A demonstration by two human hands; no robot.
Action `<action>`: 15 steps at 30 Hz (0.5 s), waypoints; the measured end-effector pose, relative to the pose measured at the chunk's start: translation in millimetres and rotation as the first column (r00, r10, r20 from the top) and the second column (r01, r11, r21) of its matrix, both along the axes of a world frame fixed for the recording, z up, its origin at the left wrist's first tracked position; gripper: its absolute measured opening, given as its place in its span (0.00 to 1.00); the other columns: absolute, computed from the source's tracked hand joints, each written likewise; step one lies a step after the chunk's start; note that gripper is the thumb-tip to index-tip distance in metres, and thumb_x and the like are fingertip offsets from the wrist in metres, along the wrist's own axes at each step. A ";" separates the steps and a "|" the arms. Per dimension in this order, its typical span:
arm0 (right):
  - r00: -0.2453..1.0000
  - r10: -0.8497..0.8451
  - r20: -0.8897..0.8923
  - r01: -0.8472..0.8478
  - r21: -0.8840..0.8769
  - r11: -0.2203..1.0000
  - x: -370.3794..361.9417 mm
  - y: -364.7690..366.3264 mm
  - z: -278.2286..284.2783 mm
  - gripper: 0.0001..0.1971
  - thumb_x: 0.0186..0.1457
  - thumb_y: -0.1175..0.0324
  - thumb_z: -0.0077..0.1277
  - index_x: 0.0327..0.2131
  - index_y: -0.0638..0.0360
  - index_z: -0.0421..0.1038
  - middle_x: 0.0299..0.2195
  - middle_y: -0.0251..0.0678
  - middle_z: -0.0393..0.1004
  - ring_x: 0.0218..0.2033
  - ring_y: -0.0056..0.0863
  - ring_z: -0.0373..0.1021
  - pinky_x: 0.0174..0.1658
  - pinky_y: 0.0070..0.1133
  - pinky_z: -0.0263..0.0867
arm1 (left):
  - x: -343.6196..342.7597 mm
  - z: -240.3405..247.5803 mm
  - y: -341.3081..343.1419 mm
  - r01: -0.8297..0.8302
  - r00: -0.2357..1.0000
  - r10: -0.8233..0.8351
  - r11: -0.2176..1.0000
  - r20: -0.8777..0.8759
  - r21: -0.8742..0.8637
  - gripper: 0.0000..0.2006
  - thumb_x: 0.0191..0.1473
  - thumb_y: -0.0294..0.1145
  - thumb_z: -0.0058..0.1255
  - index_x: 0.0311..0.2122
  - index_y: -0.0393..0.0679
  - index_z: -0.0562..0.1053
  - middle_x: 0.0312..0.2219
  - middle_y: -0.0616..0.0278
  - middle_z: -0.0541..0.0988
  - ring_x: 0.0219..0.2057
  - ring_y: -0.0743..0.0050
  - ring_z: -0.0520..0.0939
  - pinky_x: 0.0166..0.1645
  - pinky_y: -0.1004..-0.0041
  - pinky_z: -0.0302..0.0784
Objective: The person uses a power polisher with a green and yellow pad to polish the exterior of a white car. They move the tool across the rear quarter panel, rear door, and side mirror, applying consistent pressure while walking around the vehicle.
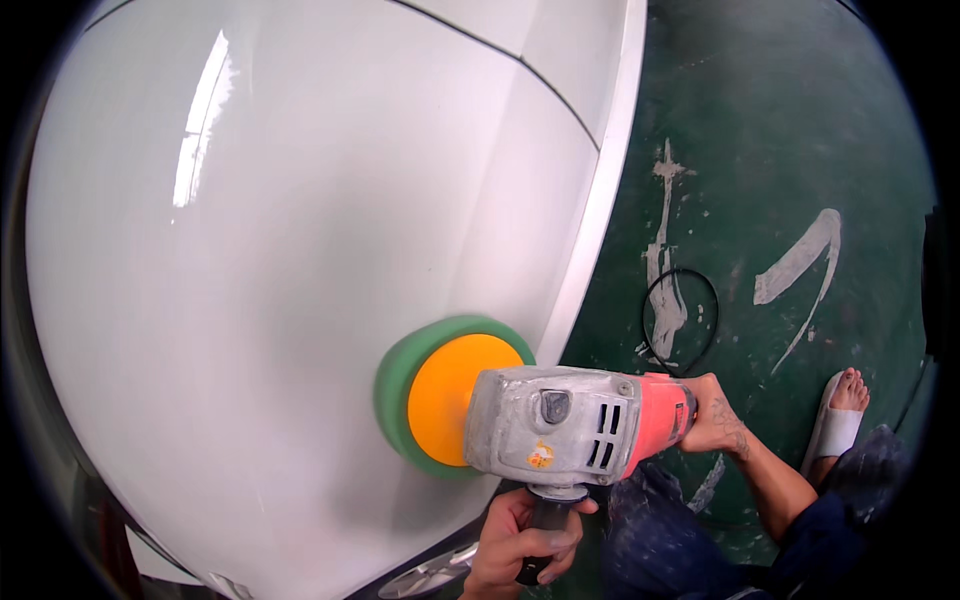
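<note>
A car polisher (580,425) with a worn grey metal head and a red body lies across the lower middle of the view. Its orange backing plate (450,390) carries a green foam pad (397,385), which appears to rest against the glossy white car panel (300,240). My left hand (520,545) is closed around the black side handle (548,520) below the head. At the rear of the red body, my right hand (712,415) grips the polisher, its fingers mostly hidden behind it.
Dark seams (460,40) divide the white bodywork, and a headlight (430,572) shows at the bottom. On the green floor (780,120) are pale scuffed markings (800,265) and a looped black cable (717,320). A foot in a white sandal (838,430) stands at right.
</note>
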State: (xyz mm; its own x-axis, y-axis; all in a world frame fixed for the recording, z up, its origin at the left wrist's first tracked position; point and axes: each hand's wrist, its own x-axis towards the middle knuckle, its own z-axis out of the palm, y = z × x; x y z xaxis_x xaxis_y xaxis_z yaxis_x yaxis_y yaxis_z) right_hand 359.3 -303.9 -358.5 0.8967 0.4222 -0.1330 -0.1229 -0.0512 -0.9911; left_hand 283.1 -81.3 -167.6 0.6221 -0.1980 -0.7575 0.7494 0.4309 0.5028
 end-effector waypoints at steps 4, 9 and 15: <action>0.996 -0.079 0.037 0.079 -0.003 0.997 10.7 -2.6 -3.8 0.13 0.37 0.74 0.58 0.32 0.67 0.76 0.18 0.44 0.70 0.24 0.10 0.60 0.27 0.21 0.65 | 35.4 15.6 -10.4 0.007 0.993 -0.001 0.999 0.115 -0.047 0.19 0.47 0.21 0.52 0.46 0.25 0.68 0.20 0.57 0.71 0.10 0.77 0.68 0.15 0.77 0.59; 0.967 -0.235 0.099 0.234 0.018 0.972 61.4 -20.7 19.1 0.12 0.37 0.71 0.61 0.27 0.69 0.73 0.17 0.42 0.70 0.23 0.13 0.62 0.28 0.22 0.65 | 125.2 44.6 -41.4 0.176 0.940 -0.159 0.984 0.301 -0.028 0.20 0.52 0.26 0.44 0.47 0.20 0.63 0.20 0.56 0.70 0.08 0.75 0.68 0.12 0.75 0.63; 0.953 -0.298 -0.050 0.299 -0.004 0.954 118.8 -33.9 55.8 0.22 0.31 0.68 0.64 0.34 0.71 0.73 0.30 0.41 0.74 0.33 0.27 0.70 0.38 0.23 0.66 | 211.3 78.9 -79.7 0.338 0.875 -0.172 0.886 0.452 -0.318 0.20 0.61 0.33 0.38 0.46 0.22 0.68 0.26 0.59 0.74 0.16 0.78 0.74 0.13 0.79 0.65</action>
